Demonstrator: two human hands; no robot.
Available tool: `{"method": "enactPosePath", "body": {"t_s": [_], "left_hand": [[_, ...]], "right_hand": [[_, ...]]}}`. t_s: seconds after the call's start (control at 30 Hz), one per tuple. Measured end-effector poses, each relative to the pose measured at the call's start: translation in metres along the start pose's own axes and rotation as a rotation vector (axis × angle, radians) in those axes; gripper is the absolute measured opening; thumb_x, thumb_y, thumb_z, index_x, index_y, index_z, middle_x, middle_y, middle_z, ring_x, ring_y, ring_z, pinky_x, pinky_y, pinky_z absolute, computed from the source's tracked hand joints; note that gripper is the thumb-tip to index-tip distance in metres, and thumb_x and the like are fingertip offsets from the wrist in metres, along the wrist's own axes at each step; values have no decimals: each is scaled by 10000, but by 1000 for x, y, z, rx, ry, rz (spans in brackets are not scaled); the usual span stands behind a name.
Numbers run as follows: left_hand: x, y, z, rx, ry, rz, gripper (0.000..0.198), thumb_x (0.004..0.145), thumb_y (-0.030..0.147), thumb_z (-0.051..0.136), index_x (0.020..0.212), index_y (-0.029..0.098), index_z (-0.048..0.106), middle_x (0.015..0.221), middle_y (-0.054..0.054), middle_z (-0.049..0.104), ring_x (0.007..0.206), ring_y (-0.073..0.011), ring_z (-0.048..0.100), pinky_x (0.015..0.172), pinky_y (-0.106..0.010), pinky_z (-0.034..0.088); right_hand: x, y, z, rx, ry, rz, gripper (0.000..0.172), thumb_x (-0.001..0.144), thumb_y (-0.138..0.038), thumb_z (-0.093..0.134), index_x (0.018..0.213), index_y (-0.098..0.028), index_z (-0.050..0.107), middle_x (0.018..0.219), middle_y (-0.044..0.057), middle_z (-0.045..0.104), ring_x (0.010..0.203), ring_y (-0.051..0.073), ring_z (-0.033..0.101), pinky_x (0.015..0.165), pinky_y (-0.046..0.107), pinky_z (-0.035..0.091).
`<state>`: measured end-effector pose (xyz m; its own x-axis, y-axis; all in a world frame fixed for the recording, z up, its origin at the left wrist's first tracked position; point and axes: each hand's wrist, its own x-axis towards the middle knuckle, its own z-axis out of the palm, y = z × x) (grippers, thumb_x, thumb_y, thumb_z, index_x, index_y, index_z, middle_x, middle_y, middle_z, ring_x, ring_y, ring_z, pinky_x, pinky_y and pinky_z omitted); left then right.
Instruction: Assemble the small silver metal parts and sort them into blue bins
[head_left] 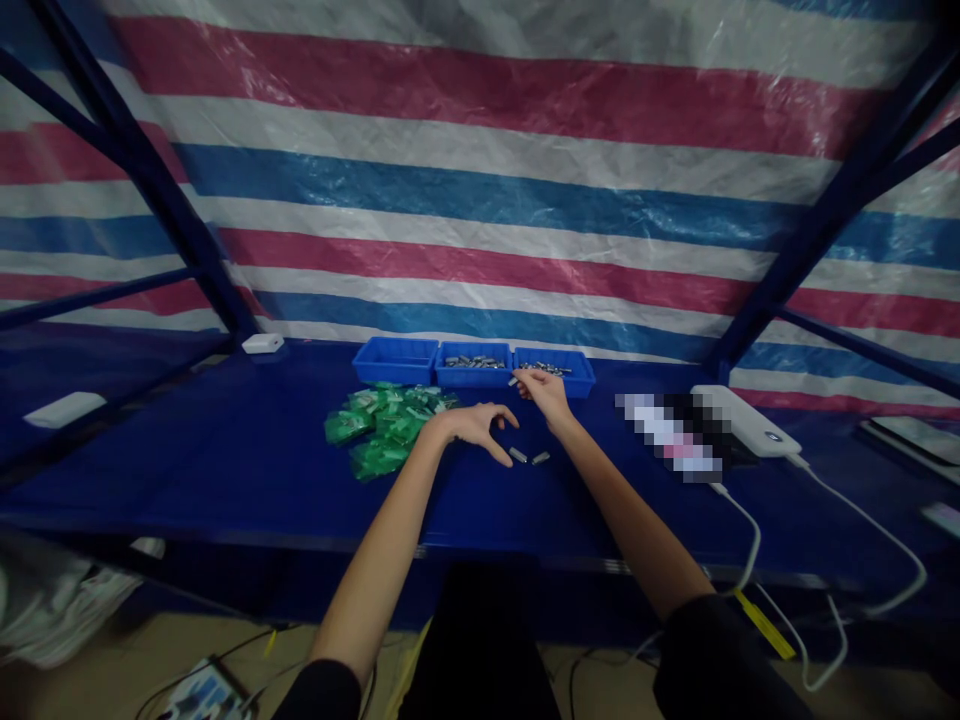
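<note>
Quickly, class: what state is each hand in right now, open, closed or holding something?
Left hand: open, nothing visible in it.
Right hand: closed, pinching a small metallic piece.

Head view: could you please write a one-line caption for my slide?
Left hand open, right hand pinching a small metallic piece, before three blue bins; green packets nearby.

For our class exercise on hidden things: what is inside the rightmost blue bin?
Small metal pieces show inside the rightmost blue bin. Any beneath the top ones are covered, and the right hand hides part of the bin's front.
</note>
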<state>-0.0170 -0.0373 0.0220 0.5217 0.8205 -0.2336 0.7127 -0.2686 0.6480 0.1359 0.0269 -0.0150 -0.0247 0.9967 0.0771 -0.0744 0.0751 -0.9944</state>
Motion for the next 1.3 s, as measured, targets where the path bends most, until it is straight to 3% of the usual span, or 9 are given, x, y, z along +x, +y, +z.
{"method": "enactPosePath", "body": {"t_s": [0.13,0.27,0.37,0.57,0.73,0.9,1.07,1.23,1.3], "left_hand": [[6,1,5,178,14,64,461,472,444,773,890,269,687,906,-6,549,905,-206,491,781,-273,370],[14,-8,9,50,48,140,269,592,388,717,790,206,716,781,-9,619,745,-152,535,651,-223,376],[16,-14,6,18,170,156,236,607,361,709,759,179,707,715,-6,638,670,-135,541,610,-220,378],[17,-18,-5,-20,646,100,200,674,322,647,792,162,669,728,-6,618,658,-126,533,629,-236,401],[19,-11,-7,-142,901,46,206,707,332,612,800,154,658,765,-20,622,684,-133,539,654,-249,414],[25,-11,-4,-228,998,25,226,742,364,569,791,152,630,786,-32,628,720,-142,553,683,-255,417],[26,-16,3,-229,848,-35,312,756,427,547,908,154,554,786,-22,597,729,-140,553,685,-256,416],[16,-1,18,-82,188,3,591,568,583,671,977,177,543,802,-13,594,701,-156,556,617,-257,405],[15,6,28,62,104,101,533,534,587,692,878,192,590,833,-20,598,769,-178,554,677,-272,402]], "right_hand": [[-3,-7,2,150,-167,-19,345,644,-361,685,956,-214,664,892,40,699,797,148,633,690,245,465],[-8,-13,4,272,-294,-1,497,654,-288,692,1136,-295,573,1153,23,624,980,151,607,779,246,460],[-11,-13,4,179,-274,13,364,685,-317,669,1040,-247,633,1081,41,656,916,147,625,756,241,469],[-15,-6,9,-63,-304,83,274,782,-408,574,812,-160,687,748,50,688,681,141,634,622,240,479],[-20,-4,16,218,-380,188,226,818,-362,555,836,-163,659,753,52,681,681,118,629,662,234,489],[-22,-3,20,355,-419,185,182,753,-316,630,877,-188,666,831,39,679,749,114,620,706,237,487],[-13,-1,15,235,-200,86,270,672,-367,666,863,-178,693,682,12,651,635,99,581,643,228,467],[-4,-4,4,28,15,-16,260,612,-404,677,674,-151,689,588,2,614,514,92,515,532,222,418],[-4,-8,3,67,-23,6,263,606,-398,692,721,-161,697,648,18,649,559,108,554,546,225,426]]}}
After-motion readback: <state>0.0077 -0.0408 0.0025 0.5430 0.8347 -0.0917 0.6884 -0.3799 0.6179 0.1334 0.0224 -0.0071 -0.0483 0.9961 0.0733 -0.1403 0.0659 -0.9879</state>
